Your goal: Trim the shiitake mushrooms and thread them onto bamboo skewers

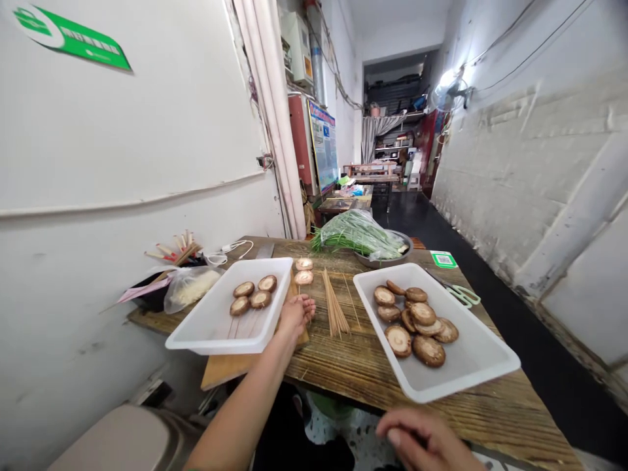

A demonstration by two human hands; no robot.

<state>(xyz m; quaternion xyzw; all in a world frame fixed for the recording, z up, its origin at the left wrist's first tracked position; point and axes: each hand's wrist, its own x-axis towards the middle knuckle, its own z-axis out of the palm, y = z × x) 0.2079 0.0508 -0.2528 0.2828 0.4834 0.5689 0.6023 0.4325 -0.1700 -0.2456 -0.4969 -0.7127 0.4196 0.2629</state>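
Note:
My left hand [296,313] is closed round the lower end of a mushroom skewer, palm turned up, beside the left tray. Two shiitake mushrooms [304,278] sit on that stick, one above the other, pale undersides up. In the left white tray [184,340] lie skewered shiitake mushrooms [260,299] with thin sticks pointing toward me. At the table's front edge, below the right white tray [426,394], my right hand [424,439] has its fingers curled together with nothing visible in them. Several loose shiitake mushrooms [424,314] are piled in the right tray.
Bare bamboo skewers [334,307] lie bunched between the trays on the wooden table [324,366]. Behind stand green vegetables under plastic [360,235] in a metal bowl. Green-handled scissors [464,296] lie right of the right tray. A board [226,369] sticks out under the left tray.

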